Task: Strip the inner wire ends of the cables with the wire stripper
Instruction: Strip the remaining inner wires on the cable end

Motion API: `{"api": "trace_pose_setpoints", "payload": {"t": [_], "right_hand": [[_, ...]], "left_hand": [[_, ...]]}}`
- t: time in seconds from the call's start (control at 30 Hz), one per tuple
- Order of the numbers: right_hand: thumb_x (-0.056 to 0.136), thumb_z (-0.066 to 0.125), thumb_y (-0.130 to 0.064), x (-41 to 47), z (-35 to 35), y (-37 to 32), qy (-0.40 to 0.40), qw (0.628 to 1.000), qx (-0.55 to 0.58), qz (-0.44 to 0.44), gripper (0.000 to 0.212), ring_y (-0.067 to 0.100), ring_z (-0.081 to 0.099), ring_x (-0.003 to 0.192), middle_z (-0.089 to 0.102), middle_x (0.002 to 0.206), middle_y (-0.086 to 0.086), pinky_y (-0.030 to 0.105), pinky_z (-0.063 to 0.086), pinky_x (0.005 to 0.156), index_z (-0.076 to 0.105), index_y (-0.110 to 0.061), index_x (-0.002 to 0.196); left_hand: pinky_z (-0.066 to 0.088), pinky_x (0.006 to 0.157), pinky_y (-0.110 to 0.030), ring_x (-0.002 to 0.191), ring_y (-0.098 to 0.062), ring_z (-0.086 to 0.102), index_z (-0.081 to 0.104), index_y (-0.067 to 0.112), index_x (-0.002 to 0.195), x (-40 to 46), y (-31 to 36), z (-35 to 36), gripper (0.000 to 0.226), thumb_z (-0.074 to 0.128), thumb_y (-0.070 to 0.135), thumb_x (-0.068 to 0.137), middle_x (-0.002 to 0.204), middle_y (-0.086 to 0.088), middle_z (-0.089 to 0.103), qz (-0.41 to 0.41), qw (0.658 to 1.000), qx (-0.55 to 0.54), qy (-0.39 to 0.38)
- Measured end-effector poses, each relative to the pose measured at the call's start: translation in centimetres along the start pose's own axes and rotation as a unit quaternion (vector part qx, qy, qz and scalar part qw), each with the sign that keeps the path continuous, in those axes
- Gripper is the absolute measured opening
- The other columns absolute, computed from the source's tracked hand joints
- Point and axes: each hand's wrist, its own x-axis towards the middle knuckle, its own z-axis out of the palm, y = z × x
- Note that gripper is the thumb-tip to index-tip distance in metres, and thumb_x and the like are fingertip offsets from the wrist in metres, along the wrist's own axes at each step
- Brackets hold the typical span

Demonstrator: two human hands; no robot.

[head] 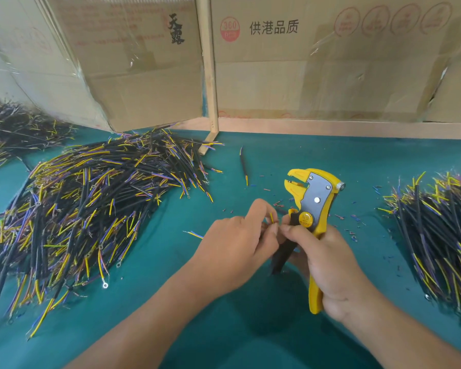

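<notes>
Left hand [237,243] pinches cable [282,255]; right hand [328,265] grips wire stripper [313,206]. Separate yellow inner wire [272,217] fully before feeding jaws.

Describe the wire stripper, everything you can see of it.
The wire stripper is yellow, apparently plastic, with a grey metal plate, silver rivets, a round yellow dial and a black inner handle. It stands nearly upright above the green table, head up. Its toothed jaws face left, slightly apart, with nothing between them. The right hand grips its handles. The left hand pinches thin wires beside it.
</notes>
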Motion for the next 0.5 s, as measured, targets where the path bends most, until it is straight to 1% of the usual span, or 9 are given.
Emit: {"api": "trace_pose_setpoints", "payload": {"t": [0.07, 0.13, 0.23, 0.3, 0.37, 0.43, 0.5], "right_hand": [[0.094, 0.059, -0.006, 0.0, -0.1, -0.1, -0.003, 1.0, 0.0, 0.0, 0.03, 0.019, 0.065, 0.062, 0.065, 0.07, 0.007, 0.026, 0.055, 0.058, 0.072, -0.022, 0.073], [0.094, 0.058, -0.005, 0.1, -0.2, -0.1, -0.01, 1.0, -0.002, -0.001, 0.028, 0.023, 0.064, 0.063, 0.064, 0.069, 0.009, 0.032, 0.058, 0.061, 0.071, -0.02, 0.073], [0.094, 0.057, -0.004, 0.2, -0.3, -0.2, -0.015, 1.0, 0.004, 0.001, 0.024, 0.028, 0.063, 0.063, 0.062, 0.068, 0.011, 0.042, 0.059, 0.069, 0.068, -0.015, 0.075], [0.095, 0.057, -0.003, 0.2, -0.3, -0.2, -0.014, 1.0, 0.014, 0.009, 0.022, 0.027, 0.062, 0.062, 0.06, 0.066, 0.01, 0.052, 0.058, 0.077, 0.066, -0.011, 0.076], [0.095, 0.056, -0.003, 0.3, -0.2, -0.2, -0.014, 1.0, 0.019, 0.018, 0.024, 0.024, 0.062, 0.061, 0.059, 0.065, 0.008, 0.058, 0.056, 0.082, 0.066, -0.012, 0.075], [0.095, 0.056, -0.003, 0.5, -0.3, -0.1, -0.016, 1.0, 0.019, 0.02, 0.031, 0.022, 0.062, 0.061, 0.059, 0.066, 0.006, 0.058, 0.057, 0.082, 0.069, -0.018, 0.072], [0.095, 0.056, -0.003, 0.7, -0.4, -0.1, -0.019, 0.999, 0.024, 0.021, 0.034, 0.023, 0.061, 0.062, 0.059, 0.066, 0.007, 0.056, 0.058, 0.079, 0.069, -0.021, 0.07]], "left_hand": [[0.047, 0.068, -0.049, 0.065, -0.034, 0.052, 0.045, 0.016, 0.11, 0.0, -0.1, 0.1, 0.017, 0.041, 0.032, 0.103, 0.067, 0.001, 0.062, 0.004, 1.0, -0.006, 0.013], [0.047, 0.066, -0.049, 0.06, -0.031, 0.046, 0.046, 0.016, 0.109, 0.0, -0.3, 0.1, 0.013, 0.045, 0.027, 0.104, 0.06, 0.006, 0.053, 0.004, 1.0, -0.008, 0.024], [0.045, 0.063, -0.046, 0.055, -0.021, 0.033, 0.046, 0.017, 0.107, 0.0, -0.4, 0.2, 0.009, 0.047, 0.025, 0.103, 0.051, 0.012, 0.042, -0.002, 0.999, -0.012, 0.046], [0.044, 0.061, -0.046, 0.055, -0.02, 0.032, 0.047, 0.016, 0.106, 0.1, -0.6, 0.0, 0.01, 0.047, 0.025, 0.103, 0.05, 0.012, 0.043, -0.009, 0.998, -0.015, 0.054], [0.039, 0.059, -0.042, 0.054, -0.02, 0.034, 0.046, 0.016, 0.106, 0.1, -0.9, -0.3, 0.009, 0.047, 0.025, 0.103, 0.056, 0.018, 0.05, -0.011, 0.998, -0.019, 0.058], [0.03, 0.056, -0.039, 0.052, -0.016, 0.036, 0.044, 0.017, 0.104, 0.1, -1.2, -0.5, 0.008, 0.047, 0.024, 0.103, 0.061, 0.026, 0.052, -0.011, 0.998, -0.021, 0.063], [0.024, 0.056, -0.035, 0.053, -0.015, 0.038, 0.043, 0.018, 0.103, 0.1, -1.5, -0.8, 0.006, 0.047, 0.023, 0.103, 0.061, 0.026, 0.052, -0.014, 0.997, -0.024, 0.073]]}}
